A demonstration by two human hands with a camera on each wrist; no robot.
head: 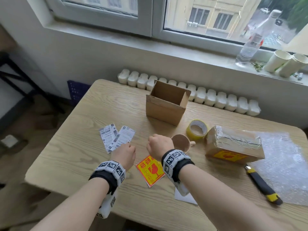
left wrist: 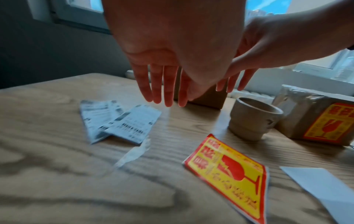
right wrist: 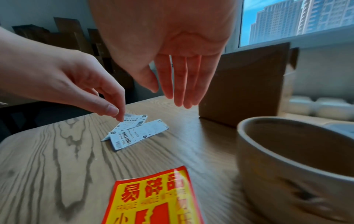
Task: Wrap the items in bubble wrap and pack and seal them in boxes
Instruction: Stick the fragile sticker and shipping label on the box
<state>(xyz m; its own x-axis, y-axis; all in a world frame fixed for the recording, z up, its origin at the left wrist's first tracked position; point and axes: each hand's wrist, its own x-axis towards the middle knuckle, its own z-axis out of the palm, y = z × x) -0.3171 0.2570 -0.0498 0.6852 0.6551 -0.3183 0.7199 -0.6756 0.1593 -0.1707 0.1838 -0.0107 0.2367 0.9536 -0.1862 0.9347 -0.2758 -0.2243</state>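
Two labels lie left of centre under my left hand, fingers loose and empty, my right hand equally slack beside the unwrapped cup at centre, which a careless sweep could topple.

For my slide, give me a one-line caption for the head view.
Both hands, left hand and right hand, hover over shipping labels beside a mug and open box.

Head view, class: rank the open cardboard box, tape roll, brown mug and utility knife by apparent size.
1. open cardboard box
2. utility knife, longest but thin
3. tape roll and brown mug: alike, unranked.
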